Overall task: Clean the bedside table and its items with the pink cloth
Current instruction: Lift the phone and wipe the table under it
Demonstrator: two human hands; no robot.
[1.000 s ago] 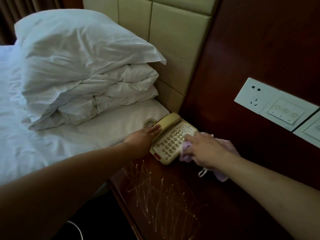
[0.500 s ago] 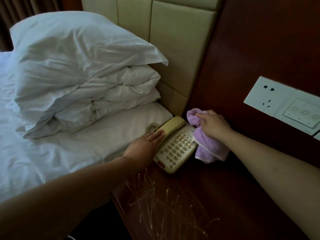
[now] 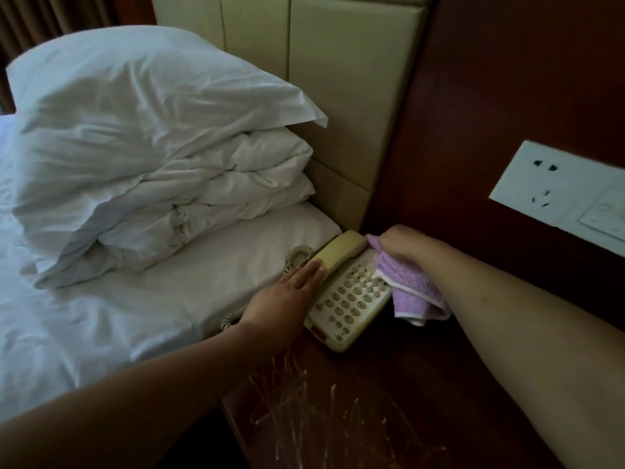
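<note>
A cream corded telephone sits at the back left corner of the dark wooden bedside table. Its handset lies in the cradle. My left hand rests flat with straight fingers against the phone's left side and the lower end of the handset. My right hand grips the pink cloth and presses it onto the phone's top right corner, beside the handset's far end. The loose part of the cloth hangs down over the phone's right edge.
A bed with white sheet, a folded duvet and a pillow stands directly left of the table. A padded headboard and a wooden wall panel with a white socket plate lie behind. The coiled cord runs along the mattress edge.
My right hand carried the cloth from the keypad's right side up to the phone's far end beside the handset. My left hand stayed against the phone's left side.
</note>
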